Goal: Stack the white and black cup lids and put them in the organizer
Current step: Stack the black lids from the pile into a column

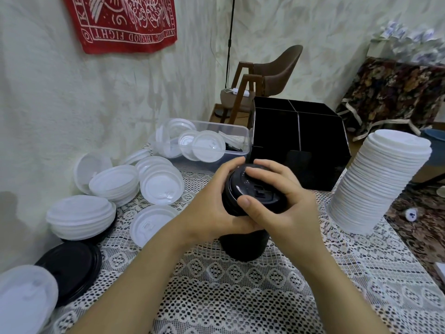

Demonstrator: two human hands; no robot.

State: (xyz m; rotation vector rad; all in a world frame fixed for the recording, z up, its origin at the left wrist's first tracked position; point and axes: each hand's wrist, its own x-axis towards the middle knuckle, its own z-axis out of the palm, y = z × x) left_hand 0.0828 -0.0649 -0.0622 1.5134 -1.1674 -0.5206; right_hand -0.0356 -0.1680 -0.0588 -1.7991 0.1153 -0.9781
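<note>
Black lid stack [244,247]: upright on the lace cloth [240,300], held by both hands.
Left hand [209,210]: curled round its left side.
Right hand [279,208]: thumb and fingers over the top lid.
White lid stack [375,184]: tall, leaning — right of the hands.
Organizer [313,133]: black, behind the hands.
Clear tub [237,138]: white lids inside — left of the organizer.

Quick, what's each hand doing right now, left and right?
Left hand: grips the side of the black lid stack.
Right hand: holds the same stack, fingers curled over its top lid.

I see a lace tablecloth [240,297] beneath the grip, a brown chair [277,68] beyond it, and a red banner [125,22] far up-left.
</note>
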